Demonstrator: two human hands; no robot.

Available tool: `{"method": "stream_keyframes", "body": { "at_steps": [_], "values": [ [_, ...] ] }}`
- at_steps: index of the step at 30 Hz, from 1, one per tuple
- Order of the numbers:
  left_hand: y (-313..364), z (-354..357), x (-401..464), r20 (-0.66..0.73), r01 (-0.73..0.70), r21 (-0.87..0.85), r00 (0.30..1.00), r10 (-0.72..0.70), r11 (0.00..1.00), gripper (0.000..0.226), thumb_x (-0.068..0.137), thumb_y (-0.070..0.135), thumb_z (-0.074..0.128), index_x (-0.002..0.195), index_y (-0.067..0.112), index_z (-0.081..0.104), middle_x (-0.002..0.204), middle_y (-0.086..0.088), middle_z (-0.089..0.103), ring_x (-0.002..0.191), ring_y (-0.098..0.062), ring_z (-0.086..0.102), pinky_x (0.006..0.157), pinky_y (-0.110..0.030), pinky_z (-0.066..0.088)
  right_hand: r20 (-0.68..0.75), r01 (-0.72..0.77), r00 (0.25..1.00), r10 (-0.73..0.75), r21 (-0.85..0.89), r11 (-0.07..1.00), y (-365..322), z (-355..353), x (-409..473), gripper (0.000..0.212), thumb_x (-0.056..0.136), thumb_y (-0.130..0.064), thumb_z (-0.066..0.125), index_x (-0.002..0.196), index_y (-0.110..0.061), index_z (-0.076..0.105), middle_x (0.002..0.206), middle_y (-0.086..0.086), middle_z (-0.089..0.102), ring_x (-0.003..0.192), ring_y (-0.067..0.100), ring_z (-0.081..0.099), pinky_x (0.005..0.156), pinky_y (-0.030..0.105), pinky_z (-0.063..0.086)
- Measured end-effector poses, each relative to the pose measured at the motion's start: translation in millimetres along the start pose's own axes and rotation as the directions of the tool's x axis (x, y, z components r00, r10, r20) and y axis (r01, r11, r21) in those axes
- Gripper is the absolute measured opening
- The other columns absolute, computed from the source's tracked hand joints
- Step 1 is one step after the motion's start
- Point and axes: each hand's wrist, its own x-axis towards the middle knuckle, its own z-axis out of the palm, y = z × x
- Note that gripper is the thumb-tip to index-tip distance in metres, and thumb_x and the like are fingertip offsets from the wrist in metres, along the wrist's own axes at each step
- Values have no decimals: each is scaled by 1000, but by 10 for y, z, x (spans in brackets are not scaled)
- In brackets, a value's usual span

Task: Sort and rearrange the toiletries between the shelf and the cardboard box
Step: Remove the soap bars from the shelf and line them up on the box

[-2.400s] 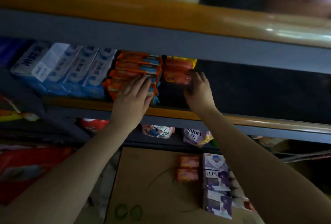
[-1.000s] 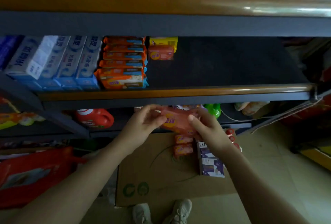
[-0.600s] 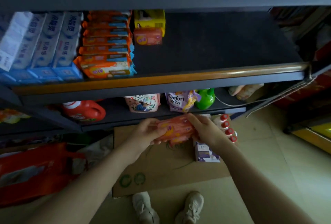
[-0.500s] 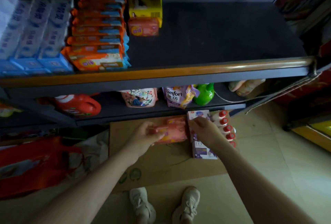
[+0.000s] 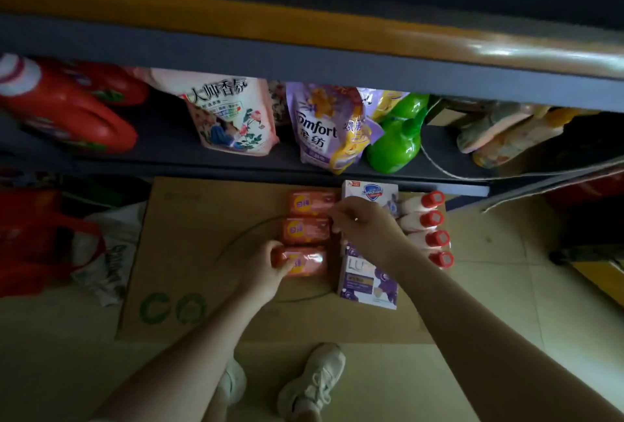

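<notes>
Three orange soap packs lie in a column on the flat cardboard box (image 5: 202, 235) on the floor. My left hand (image 5: 263, 269) grips the left end of the nearest orange soap pack (image 5: 309, 263). My right hand (image 5: 368, 229) hovers with relaxed fingers at the right ends of the middle pack (image 5: 305, 230) and the far pack (image 5: 310, 203). To their right lie a white Safeguard box (image 5: 369, 190) and a purple Lux box (image 5: 366, 286), partly hidden by my right hand. The shelf edge (image 5: 304, 63) runs above.
Several white bottles with red caps (image 5: 432, 219) lie at the box's right edge. The bottom shelf holds a red detergent jug (image 5: 67, 110), a pink pouch (image 5: 229, 114), a Comfort pouch (image 5: 320, 131) and a green bottle (image 5: 395, 141). A red bag (image 5: 33, 242) sits left. My shoes (image 5: 310, 384) stand below.
Both hands carried an orange soap pack from the upper shelf down to the cardboard box. It now lies nearest in the column, and my right hand has let go of it.
</notes>
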Motion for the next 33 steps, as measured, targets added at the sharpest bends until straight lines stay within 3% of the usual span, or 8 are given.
{"method": "stream_keyframes", "body": {
  "at_steps": [4, 8, 12, 16, 20, 24, 27, 33],
  "values": [
    [-32, 38, 73, -17, -93, 227, 995, 100, 969, 44, 81, 23, 70, 120, 7, 57, 114, -11, 59, 106, -27, 56, 90, -32, 43, 4, 61, 998, -61, 34, 998, -27, 49, 50, 26, 91, -16, 54, 73, -34, 53, 79, 2, 62, 77, 23, 57, 80, 44, 50],
    [173, -151, -75, -60, -106, 210, 991, 121, 972, 34, 87, 19, 62, 119, 8, 56, 104, -5, 63, 93, -20, 61, 82, -28, 45, 10, 128, 992, -129, 18, 992, -175, -49, -13, 11, 92, -16, 54, 88, -25, 59, 77, -1, 61, 74, 20, 58, 79, 42, 50],
    [689, -713, -284, -124, -318, 220, 928, 350, 922, 23, 91, 18, 56, 114, 15, 60, 99, 2, 65, 87, -13, 62, 77, -27, 49, -46, 245, 968, -245, 4, 969, -602, -259, -74, 12, 92, -14, 54, 89, -25, 60, 73, -3, 63, 69, 21, 61, 70, 35, 49],
    [1325, -1534, -512, -228, -594, 443, 649, 726, 671, 24, 89, 24, 52, 107, 11, 62, 89, 1, 62, 80, -8, 53, 71, -15, 41, -148, 381, 914, -379, -14, 924, -1223, -463, -96, 17, 91, -7, 53, 89, -21, 62, 70, -10, 60, 62, 7, 56, 63, 22, 46],
    [1868, -2324, -634, -174, -528, 763, 388, 905, 373, 40, 85, 34, 57, 117, 9, 57, 119, -8, 55, 108, -21, 52, 88, -32, 46, -407, 446, 778, -478, -178, 877, -1850, -620, -28, 16, 87, -4, 53, 94, -11, 67, 78, -2, 60, 68, 12, 56, 58, 16, 35],
    [2241, -2802, -549, -98, -351, 889, 484, 870, 295, 83, 63, 38, 81, 131, 2, 48, 141, -17, 43, 125, -37, 46, 96, -47, 43, -499, 398, 724, -475, -260, 880, -2293, -705, 229, 25, 88, -6, 50, 110, -4, 61, 107, 15, 56, 98, 32, 53, 73, 27, 35],
    [2340, -2965, -404, -61, -291, 912, 602, 796, 290, 100, 64, 47, 78, 141, 2, 34, 149, -17, 29, 134, -34, 34, 108, -42, 28, -463, 357, 728, -505, -373, 856, -2468, -746, 520, 36, 87, -8, 46, 121, -1, 54, 120, 20, 52, 110, 38, 47, 85, 33, 35],
    [2248, -2979, -239, -61, -287, 930, 497, 866, 231, 103, 52, 51, 81, 133, -2, 45, 137, -19, 48, 122, -37, 49, 100, -46, 36, -384, 213, 828, -408, -457, 864, -2667, -832, 979, 63, 93, -18, 48, 148, -15, 18, 155, 6, 18, 137, 33, 21, 105, 44, 31]
  ]
}}
